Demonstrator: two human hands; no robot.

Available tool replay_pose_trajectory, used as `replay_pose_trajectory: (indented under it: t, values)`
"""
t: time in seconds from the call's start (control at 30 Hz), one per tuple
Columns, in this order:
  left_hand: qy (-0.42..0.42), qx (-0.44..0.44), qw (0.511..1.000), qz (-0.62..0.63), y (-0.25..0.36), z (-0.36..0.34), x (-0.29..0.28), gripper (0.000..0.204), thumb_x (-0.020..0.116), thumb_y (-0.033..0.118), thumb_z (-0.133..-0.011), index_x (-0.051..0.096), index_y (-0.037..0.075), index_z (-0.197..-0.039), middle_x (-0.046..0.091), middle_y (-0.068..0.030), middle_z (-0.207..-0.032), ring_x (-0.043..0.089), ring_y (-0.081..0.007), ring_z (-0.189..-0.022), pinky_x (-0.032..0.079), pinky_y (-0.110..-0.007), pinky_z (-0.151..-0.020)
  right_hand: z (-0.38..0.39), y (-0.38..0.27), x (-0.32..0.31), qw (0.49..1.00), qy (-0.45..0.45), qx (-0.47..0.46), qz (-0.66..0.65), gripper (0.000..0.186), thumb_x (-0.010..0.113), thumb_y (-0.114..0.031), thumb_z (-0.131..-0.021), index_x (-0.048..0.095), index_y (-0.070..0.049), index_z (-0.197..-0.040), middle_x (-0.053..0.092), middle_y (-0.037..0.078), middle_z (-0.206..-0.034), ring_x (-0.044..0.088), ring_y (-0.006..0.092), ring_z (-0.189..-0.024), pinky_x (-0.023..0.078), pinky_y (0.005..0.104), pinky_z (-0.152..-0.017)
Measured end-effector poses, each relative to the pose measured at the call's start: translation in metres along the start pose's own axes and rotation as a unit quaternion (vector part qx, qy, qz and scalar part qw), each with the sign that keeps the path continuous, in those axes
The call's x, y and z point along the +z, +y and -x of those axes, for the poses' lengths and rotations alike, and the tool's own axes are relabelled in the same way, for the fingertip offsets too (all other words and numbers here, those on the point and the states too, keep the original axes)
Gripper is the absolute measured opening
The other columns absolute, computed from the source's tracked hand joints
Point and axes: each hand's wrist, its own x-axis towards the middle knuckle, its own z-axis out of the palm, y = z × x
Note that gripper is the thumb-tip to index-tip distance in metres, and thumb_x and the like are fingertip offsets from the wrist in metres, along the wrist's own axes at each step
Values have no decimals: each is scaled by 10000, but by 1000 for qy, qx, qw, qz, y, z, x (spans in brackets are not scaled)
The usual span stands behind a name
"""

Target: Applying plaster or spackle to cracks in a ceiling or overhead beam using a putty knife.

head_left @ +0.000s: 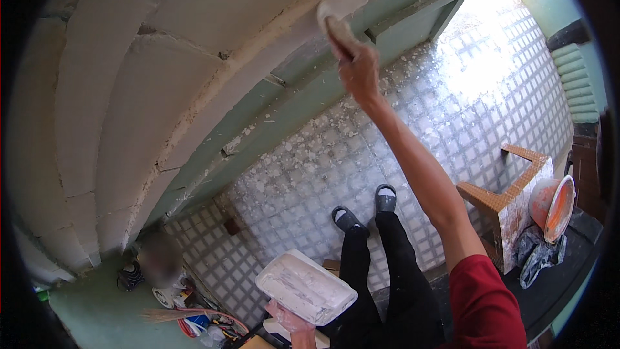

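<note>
My right hand (pixel 360 74) is raised at the end of an outstretched arm, closed round the handle of a paintbrush (pixel 343 37). The brush's whitish head touches the lower edge of a pale panelled surface (pixel 258 58) beside a crack. Low in the view, my left hand (pixel 289 320) grips the near side of a white rectangular plastic tub (pixel 298 256). Whitish paint or a similar coating smears the tub's inside. Part of the left hand is hidden by the tub, and its skin looks smudged white.
White flakes spatter the tiled floor (pixel 310 161). At right stands a brown-patterned stool (pixel 510 200), near an orange-stained basin (pixel 554 210) and a dark plastic bag (pixel 541 255). A straw broom (pixel 171 315) and clutter lie lower left. Green ledges (pixel 310 84) run below the panels.
</note>
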Motion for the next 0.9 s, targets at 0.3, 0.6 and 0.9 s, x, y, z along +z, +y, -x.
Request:
replay_pose_trajectory:
  t: [0.3,0.6,0.9]
  values:
    - [10,4,999,47,12,5,6,708,419,529,-788,404,84,-1338,444,-113,-1334,456,-316,-1182,403,-447,-978,-64,-69,-75,965,-113,8,238,272,530,-85,-811,696,-112,-1025,672,147,-756,665,266,-650,532,370,-587]
    - [-13,-2,997,78,13,2,3,696,438,505,-783,409,81,-1334,456,-110,-1325,463,-309,-1180,412,-456,-967,-58,-144,-27,874,-242,-170,386,242,507,-32,-813,709,-127,-907,652,165,-742,666,302,-706,534,393,-622]
    - [-15,-3,997,72,19,-5,-7,700,447,504,-780,404,90,-1343,447,-104,-1334,458,-305,-1185,418,-456,-962,-29,-34,-42,994,-61,34,83,272,568,-105,-827,664,-35,-1071,649,150,-697,615,229,-588,481,345,-601]
